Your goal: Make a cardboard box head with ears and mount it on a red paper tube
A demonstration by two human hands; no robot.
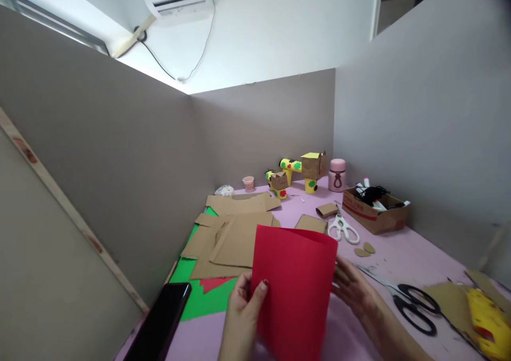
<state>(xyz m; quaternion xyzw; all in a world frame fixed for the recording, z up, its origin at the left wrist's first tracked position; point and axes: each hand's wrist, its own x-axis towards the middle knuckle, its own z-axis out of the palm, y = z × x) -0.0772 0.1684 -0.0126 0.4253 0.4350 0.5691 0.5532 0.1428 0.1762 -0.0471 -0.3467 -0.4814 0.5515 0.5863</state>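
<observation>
red paper [293, 297]: upright before you, low in the middle of the view; bent over, its layers parting near the top right;
left hand [244, 303]: you pinch the paper's left edge, thumb pressed flat on the near face;
right hand [355, 292]: at the paper's right edge, fingers partly hidden behind it; whether they grip, i cannot tell;
cardboard pieces [239, 238]: overlapping, beyond your left hand, partly over a green sheet [203, 305];
black phone [159, 318]: lying left of your left hand;
black-handled scissors [415, 302]: on the purple tabletop [383, 254], right of your right hand;
white-handled scissors [341, 228]: beyond the paper, near an open box [369, 217];
spotted yellow figures [293, 165]: at the back, left of a pink bottle [337, 175]
</observation>
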